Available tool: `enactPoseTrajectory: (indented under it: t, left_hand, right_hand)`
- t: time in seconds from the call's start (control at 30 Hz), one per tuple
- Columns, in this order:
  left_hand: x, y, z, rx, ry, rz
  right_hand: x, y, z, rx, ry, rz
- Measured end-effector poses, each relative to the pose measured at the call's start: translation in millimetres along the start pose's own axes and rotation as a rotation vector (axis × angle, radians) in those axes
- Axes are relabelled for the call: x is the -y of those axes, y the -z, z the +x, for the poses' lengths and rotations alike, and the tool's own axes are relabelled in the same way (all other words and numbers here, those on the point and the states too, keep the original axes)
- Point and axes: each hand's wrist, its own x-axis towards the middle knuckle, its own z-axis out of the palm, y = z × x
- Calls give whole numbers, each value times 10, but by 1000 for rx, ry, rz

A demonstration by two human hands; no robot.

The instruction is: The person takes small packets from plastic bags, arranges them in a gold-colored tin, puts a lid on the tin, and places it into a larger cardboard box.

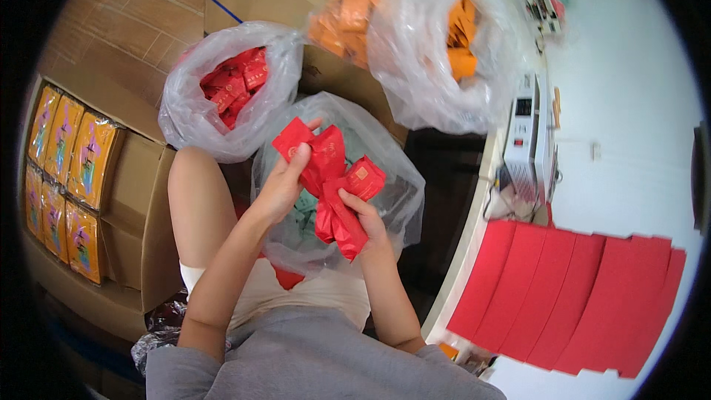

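Both hands are raised over a clear plastic bag [400, 189] that holds green packets [305, 212]. My left hand [284, 178] grips red packets [328, 150] between thumb and fingers, one of them sticking out at its upper left. In my right hand [366, 216] are more red packets [340, 222], pinched under the thumb, with one squarish packet [365, 178] at the upper right. The packets of the two hands touch and overlap in the middle, so their exact number cannot be told. Some fingers are hidden behind the packets.
A plastic bag [180, 100] of red packets stands at the upper left, a larger bag [411, 78] with orange packets beyond. At far left, a cardboard box [158, 222] holds wrapped orange packages [89, 161]. On the white table at right are red sheets or boxes [555, 294] and a white machine [525, 144].
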Motion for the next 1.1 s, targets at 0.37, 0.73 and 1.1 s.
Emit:
enactPoseTrajectory:
  t: [0.37,0.73,1.1]
  left_hand:
    - [299,-586,-700,-126,105,171]
    - [902,-1359,-609,7,479,246]
    - [1564,-2042,-1315,1031,978,903]
  right_hand:
    - [-284,417,-1080,12,294,32]
    - [-752,1310,-2043,-4,550,600]
    - [-1613,1665,-3129,-380,532,249]
